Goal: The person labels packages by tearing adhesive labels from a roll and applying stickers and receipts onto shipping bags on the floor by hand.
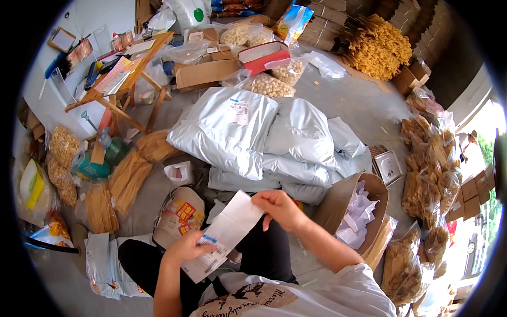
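Note:
A strip of white shipping labels [231, 222] stretches slantwise over my lap, its lower part printed with a blue mark and small text. My left hand [187, 248] grips the strip's lower part, thumb on top. At the upper right corner my right hand [280, 209] is closed, fingertips pinching the strip's edge. In front of my knees lies a pile of grey-white mailing bags [222, 127], the top one bearing a printed label [239, 112]. Close by my left hand stands an open bag [179, 211] with red and yellow stickers.
An open cardboard box [328, 208] with crumpled white paper [359, 216] stands right of my knees. Bags of dried brown goods [422, 174] line the right side. A wooden table [127, 76] is at back left. More mailing bags [103, 264] lie by my left leg.

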`<state>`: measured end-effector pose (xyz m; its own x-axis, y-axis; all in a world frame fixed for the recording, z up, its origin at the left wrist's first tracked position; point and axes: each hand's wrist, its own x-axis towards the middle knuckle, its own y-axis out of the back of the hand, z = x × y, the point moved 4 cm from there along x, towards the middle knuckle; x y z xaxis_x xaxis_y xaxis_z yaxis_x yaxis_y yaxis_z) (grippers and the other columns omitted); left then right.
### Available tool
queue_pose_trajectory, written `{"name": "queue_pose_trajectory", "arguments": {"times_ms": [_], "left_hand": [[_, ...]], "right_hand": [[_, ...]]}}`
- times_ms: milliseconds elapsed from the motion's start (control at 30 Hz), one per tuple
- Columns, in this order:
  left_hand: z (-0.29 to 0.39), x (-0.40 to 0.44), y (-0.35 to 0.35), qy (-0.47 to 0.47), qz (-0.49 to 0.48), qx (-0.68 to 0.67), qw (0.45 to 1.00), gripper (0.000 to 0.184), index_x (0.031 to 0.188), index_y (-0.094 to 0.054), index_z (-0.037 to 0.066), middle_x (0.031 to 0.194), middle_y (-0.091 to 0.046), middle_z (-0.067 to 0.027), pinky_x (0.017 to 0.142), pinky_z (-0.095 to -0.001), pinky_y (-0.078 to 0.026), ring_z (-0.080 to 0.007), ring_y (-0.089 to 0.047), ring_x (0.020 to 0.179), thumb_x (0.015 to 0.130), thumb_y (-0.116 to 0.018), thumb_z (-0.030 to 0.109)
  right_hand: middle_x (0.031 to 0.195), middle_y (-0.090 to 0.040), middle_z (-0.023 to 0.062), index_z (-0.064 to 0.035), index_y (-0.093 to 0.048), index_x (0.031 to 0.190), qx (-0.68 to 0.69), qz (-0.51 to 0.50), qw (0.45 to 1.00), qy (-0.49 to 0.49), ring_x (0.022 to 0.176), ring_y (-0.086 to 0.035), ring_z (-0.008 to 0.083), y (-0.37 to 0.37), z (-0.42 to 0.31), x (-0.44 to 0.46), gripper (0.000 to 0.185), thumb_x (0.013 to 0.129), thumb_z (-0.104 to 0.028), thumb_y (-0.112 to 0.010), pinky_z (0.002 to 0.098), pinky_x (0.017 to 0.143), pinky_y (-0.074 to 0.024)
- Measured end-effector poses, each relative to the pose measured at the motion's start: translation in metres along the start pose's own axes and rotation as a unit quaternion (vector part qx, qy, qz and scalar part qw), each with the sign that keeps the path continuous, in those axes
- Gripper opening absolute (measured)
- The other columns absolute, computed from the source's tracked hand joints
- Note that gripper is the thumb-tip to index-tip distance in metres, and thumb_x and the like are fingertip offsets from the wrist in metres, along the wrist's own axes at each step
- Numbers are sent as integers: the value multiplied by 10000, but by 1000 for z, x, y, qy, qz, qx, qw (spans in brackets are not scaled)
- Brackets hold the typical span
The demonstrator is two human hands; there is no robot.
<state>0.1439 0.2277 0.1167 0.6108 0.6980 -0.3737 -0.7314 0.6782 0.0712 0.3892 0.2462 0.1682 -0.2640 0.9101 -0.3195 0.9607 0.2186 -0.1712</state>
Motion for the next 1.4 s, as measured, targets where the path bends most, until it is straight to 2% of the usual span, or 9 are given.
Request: {"name": "queue_pose_trajectory", "arguments": {"times_ms": [200, 333, 533, 700, 867, 1033, 1133, 1267, 1400], "left_hand": [[-16, -11, 8, 60, -2, -237, 970, 228, 892, -593, -10, 814, -632, -52, 651, -225, -461, -104, -587, 686, 687, -666, 59], [-28, 0, 6, 9, 23, -375, 927, 301, 925, -572, -25, 827, -629, -90, 647, -256, -483, -164, -612, 696, 653, -677, 48], [-30, 16, 8, -10, 74, -467, 881, 320, 961, -533, -12, 811, -619, -120, 614, -283, -505, -188, -617, 690, 685, -676, 67], [-37, 16, 11, -6, 96, -465, 880, 290, 979, -534, -8, 842, -618, -111, 646, -288, -497, -185, -614, 723, 715, -643, 47], [-49, 15, 12, 6, 96, -480, 872, 267, 989, -537, -6, 872, -617, -97, 684, -291, -488, -180, -610, 758, 735, -616, 19], [-46, 23, 4, 27, 97, -482, 871, 296, 1011, -513, -6, 884, -609, -112, 680, -289, -490, -181, -607, 768, 740, -616, 51], [-38, 28, -2, 32, 109, -495, 861, 265, 1011, -521, -16, 902, -617, -129, 706, -293, -491, -191, -614, 787, 765, -587, 58], [-47, 34, -8, 66, 143, -510, 846, 261, 1007, -518, 0, 868, -611, -123, 672, -303, -497, -196, -610, 758, 771, -595, 82], [-47, 47, -12, 61, 225, -527, 817, 226, 1025, -512, 30, 912, -608, -109, 708, -293, -486, -187, -604, 795, 809, -551, 79]], "right_hand": [[862, -594, 77, 22, -560, 916, 140, 154, 978, 6, 643, -587, 140, 121, -38, 36, 216, 884, -159, -448, 274, 615, -539], [884, -581, 145, 42, -544, 913, -65, 383, 868, 311, 740, -585, 211, 233, -107, 57, 170, 866, -87, -443, 306, 709, -507], [896, -542, 221, 16, -513, 977, -503, 400, 653, 401, 809, -552, 358, 254, -122, 97, 176, 848, -18, -399, 399, 723, -429], [1076, -508, 212, -14, -506, 1046, -546, 246, 727, 335, 1033, -460, 374, 283, -51, 139, 291, 772, 38, -425, 371, 882, -378], [1245, -422, 169, -61, -448, 1178, -608, 89, 789, 11, 1175, -370, 307, 298, -56, 162, 402, 778, -98, -465, 513, 970, -238], [1369, -258, 114, -114, -319, 1292, -653, 464, 560, 212, 1262, -209, 350, 296, -72, 189, 485, 862, -322, -401, 532, 995, -150], [1394, -199, 114, -124, -280, 1315, -645, 297, 701, -63, 1277, -175, 343, 317, -9, 221, 500, 893, -393, -273, 516, 1010, -138], [1409, -144, 124, -128, -224, 1344, -676, 218, 698, -94, 1272, -191, 349, 324, -22, 220, 576, 886, -477, -221, 510, 1014, -135], [1339, -268, 221, -58, -250, 1324, -485, 186, 853, 51, 1231, -251, 401, 239, -55, 181, 646, 850, -478, -378, 490, 994, -208]]}}
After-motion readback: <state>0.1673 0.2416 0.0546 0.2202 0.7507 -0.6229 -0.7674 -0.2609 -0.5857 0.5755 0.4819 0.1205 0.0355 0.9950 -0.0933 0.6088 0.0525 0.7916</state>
